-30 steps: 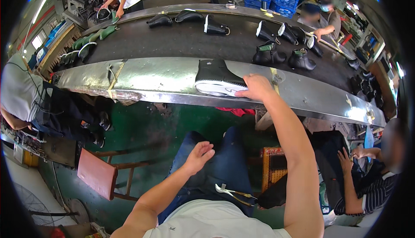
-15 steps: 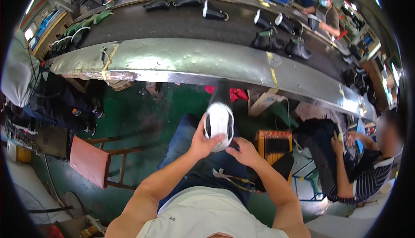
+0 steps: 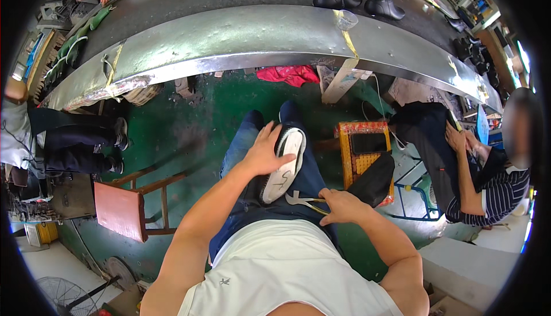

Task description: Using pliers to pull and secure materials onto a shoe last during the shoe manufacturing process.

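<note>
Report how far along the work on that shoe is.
Done: the black shoe is off the conveyor and lies sole up on the person's lap. In hand: the left hand steadies it, while the right hand grips a metal hand tool beside the heel. Left: the tool has not touched the white sole, which shows grey marks.

On our lap lay a shoe (image 3: 282,166), sole up, our left hand (image 3: 265,152) resting on its left side. Nearer and to the right, our right hand (image 3: 340,206) gripped pliers (image 3: 303,201). A stool (image 3: 129,204) stood left, a conveyor (image 3: 229,41) far beyond.
</note>
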A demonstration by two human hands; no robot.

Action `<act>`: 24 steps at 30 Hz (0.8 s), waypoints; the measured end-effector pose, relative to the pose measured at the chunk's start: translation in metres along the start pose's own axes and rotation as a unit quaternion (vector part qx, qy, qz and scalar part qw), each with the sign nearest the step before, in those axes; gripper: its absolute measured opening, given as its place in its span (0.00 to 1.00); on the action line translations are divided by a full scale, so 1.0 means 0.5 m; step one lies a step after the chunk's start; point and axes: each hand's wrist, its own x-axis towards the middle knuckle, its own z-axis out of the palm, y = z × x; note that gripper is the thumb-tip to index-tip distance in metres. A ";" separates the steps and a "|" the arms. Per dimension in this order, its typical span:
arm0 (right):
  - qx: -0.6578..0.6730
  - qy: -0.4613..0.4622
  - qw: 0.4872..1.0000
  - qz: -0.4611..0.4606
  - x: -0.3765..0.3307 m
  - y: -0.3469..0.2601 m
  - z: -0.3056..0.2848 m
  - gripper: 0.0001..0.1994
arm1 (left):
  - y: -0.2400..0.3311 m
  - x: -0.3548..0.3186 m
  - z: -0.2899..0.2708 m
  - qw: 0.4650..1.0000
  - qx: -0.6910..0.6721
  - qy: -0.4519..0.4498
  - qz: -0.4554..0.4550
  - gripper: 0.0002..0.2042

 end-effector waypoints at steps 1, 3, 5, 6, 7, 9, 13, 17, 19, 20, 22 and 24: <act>-0.002 0.000 1.000 0.001 -0.008 0.002 -0.016 0.34 | -0.016 0.029 0.023 0.992 -0.091 0.076 0.051 0.41; 0.106 -0.069 0.991 0.036 -0.018 0.005 -0.050 0.30 | -0.067 0.088 0.061 0.966 -0.257 0.028 0.006 0.37; 0.281 -0.031 0.959 0.032 -0.027 0.072 0.017 0.26 | -0.050 0.115 0.044 0.917 -0.390 -0.044 -0.075 0.30; 0.446 0.004 0.895 0.021 -0.031 0.091 0.042 0.23 | -0.054 0.113 0.045 0.916 -0.391 -0.041 -0.078 0.30; 0.445 0.002 0.895 0.020 -0.029 0.084 0.042 0.23 | -0.059 0.110 0.038 0.899 -0.428 -0.061 -0.067 0.27; 0.527 0.027 0.849 0.035 -0.013 0.062 0.049 0.17 | -0.069 0.084 0.031 0.889 -0.449 -0.072 -0.051 0.23; 0.394 0.074 0.915 0.055 0.038 -0.050 -0.010 0.14 | -0.077 -0.002 0.008 0.890 -0.455 0.023 0.009 0.25; 0.434 0.029 0.900 0.004 0.097 -0.078 -0.023 0.17 | -0.070 -0.054 -0.028 0.928 -0.343 0.119 0.082 0.27; 0.470 0.040 0.881 -0.022 0.123 -0.088 -0.013 0.17 | -0.078 -0.071 -0.028 0.927 -0.340 0.133 0.084 0.27; 0.509 0.055 0.858 -0.045 0.132 -0.093 -0.012 0.16 | -0.082 -0.076 -0.029 0.927 -0.337 0.141 0.089 0.26; 0.514 0.044 0.856 -0.042 0.139 -0.104 -0.031 0.15 | -0.085 -0.075 -0.021 0.919 -0.347 0.165 0.089 0.26; 0.519 0.036 0.853 -0.037 0.146 -0.117 -0.061 0.15 | -0.088 -0.065 -0.001 0.910 -0.357 0.188 0.090 0.25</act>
